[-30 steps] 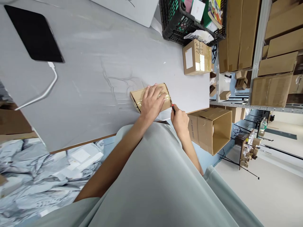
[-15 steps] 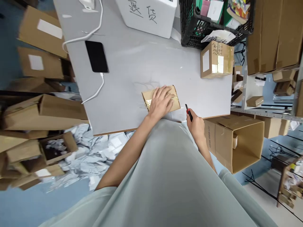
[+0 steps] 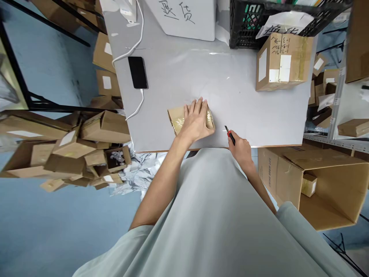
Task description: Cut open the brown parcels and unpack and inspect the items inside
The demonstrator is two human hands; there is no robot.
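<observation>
A small flat cardboard box with shiny clear tape lies near the front edge of the grey table. My left hand rests flat across its top, fingers stretched toward the far side and thumb out to the right, covering much of it. To the right, my right hand is closed around a black and red utility knife. The blade is out, pointing up and left, apart from the box.
A taped carton stands at the table's back right, before a black crate. At back left are a white bin, a phone and its cable. A large open carton stands right; several boxes lie left.
The view has shifted, bringing more of the left floor into sight. My left hand has spread over the box's right part, its thumb now out to the side. The knife stays in my right hand.
</observation>
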